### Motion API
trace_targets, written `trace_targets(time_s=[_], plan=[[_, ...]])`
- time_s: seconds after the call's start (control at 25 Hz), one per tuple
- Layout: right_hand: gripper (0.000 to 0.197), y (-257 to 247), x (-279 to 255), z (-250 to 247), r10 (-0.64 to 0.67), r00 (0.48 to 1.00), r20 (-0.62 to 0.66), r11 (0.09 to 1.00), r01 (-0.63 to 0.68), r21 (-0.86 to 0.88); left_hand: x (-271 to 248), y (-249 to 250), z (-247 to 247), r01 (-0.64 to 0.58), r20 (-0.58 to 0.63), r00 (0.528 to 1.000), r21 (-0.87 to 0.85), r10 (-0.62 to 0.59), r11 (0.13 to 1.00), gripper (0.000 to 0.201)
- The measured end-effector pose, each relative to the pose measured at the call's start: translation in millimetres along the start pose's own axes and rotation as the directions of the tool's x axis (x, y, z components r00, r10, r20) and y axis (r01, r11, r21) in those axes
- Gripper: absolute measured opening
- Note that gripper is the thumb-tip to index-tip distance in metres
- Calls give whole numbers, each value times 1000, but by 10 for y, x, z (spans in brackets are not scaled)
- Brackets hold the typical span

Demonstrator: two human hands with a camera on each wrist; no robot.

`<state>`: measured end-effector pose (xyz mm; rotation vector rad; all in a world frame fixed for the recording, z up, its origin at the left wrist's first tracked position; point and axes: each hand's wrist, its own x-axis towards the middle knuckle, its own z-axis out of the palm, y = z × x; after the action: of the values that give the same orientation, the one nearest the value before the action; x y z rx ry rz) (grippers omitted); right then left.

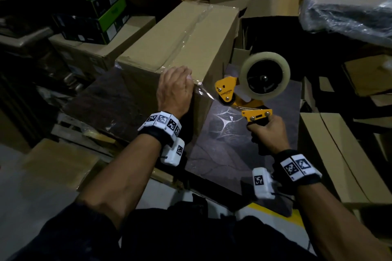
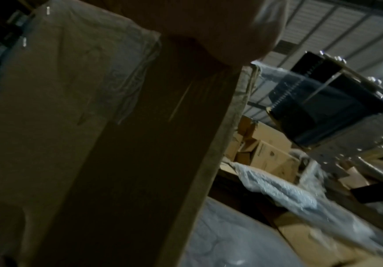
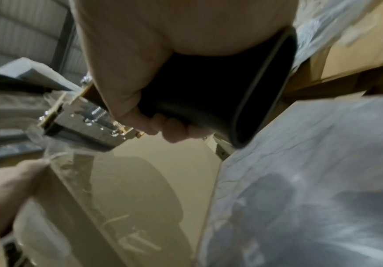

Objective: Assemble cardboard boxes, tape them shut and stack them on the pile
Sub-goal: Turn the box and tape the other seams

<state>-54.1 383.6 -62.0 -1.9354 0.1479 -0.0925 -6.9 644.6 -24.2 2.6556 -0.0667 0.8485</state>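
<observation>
At the far left, well away from the fingers, stood a stack of green and black boxes (image 1: 99, 4). The cardboard box (image 1: 180, 34) lay under the left hand (image 1: 175, 91): plain brown, long, its top flaps closed, with a wrinkled strip of clear tape (image 1: 191, 27) running along the top seam and over the near edge. The left hand lay flat on the box's near top corner, its fingers (image 1: 180, 72) together and fairly straight, pressing the tape end down. From just right of those fingers a short crumpled stretch of tape ran to the tape dispenser (image 1: 248, 95), yellow-framed with a black handle and a full clear roll (image 1: 265, 76), held just beside the box's right face. The right hand (image 1: 269, 129) gripped the handle, fingers (image 3: 174, 130) curled tight around it. Beneath both was a dark plastic-covered desk (image 1: 222, 146), and right of the right hand more flat cardboard (image 1: 326, 150).
</observation>
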Motion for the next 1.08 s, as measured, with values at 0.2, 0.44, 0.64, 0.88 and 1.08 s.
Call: trace_targets(time_s=[0.2,0.44,0.64,0.88,1.08], plan=[[12,34,26,-85,-29,1000,8,992,29,-123,2,14,27,12,-30,999,-1,-12,1000,50],[24,-361,94,-172,-246,967,60,748,229,-622,2,-15,-24,9,26,1000,-8,-9,1000,55],[33,66,-3,-187,52,988,147,659,77,-748,33,-109,-11,-17,19,1000,-67,19,998,50],[40,675,-196,36,375,926,44,855,-327,-403,26,-17,25,20,-23,1000,-29,-20,999,51],[15,870,-246,213,575,816,51,817,-576,-3,23,148,40,58,26,998,133,-62,989,50]])
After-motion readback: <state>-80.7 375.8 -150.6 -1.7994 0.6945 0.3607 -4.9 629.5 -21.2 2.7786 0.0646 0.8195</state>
